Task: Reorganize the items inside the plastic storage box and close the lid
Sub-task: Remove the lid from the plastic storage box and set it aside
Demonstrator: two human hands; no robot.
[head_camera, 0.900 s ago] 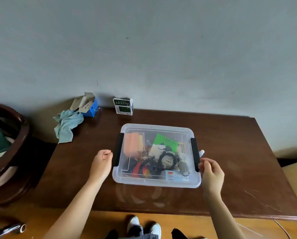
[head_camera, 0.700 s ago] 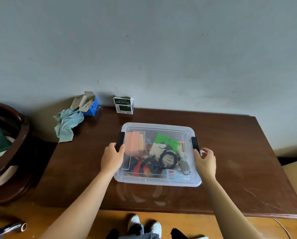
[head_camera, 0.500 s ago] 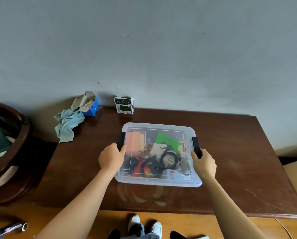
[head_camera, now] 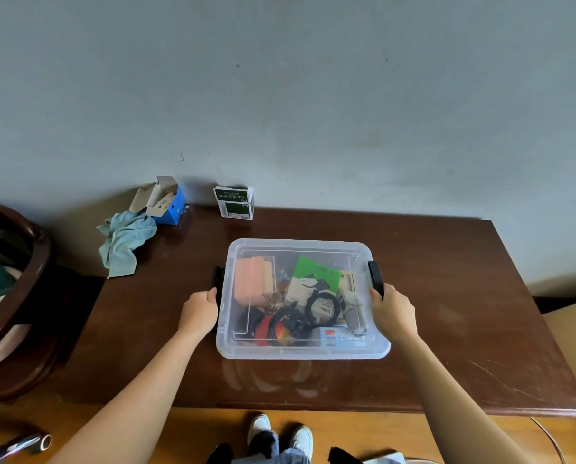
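A clear plastic storage box (head_camera: 301, 351) stands mid-table with its translucent lid (head_camera: 300, 249) lying on top. Through the lid I see an orange pad (head_camera: 249, 279), a green packet (head_camera: 316, 272), coiled black cables (head_camera: 323, 308) and a red item (head_camera: 263, 326). My left hand (head_camera: 199, 313) grips the lower part of the black left latch (head_camera: 218, 277), which stands out from the lid's edge. My right hand (head_camera: 393, 313) grips the black right latch (head_camera: 375, 279) at the lid's right edge.
On the brown table (head_camera: 447, 329), a green-and-white carton (head_camera: 234, 202), an open blue box (head_camera: 166, 202) and a pale blue cloth (head_camera: 126, 242) lie at the back left by the wall. A dark wooden chair (head_camera: 19, 296) stands to the left.
Both hands moved in from beside the box onto its side latches. The left latch has swung outward off the lid's edge.
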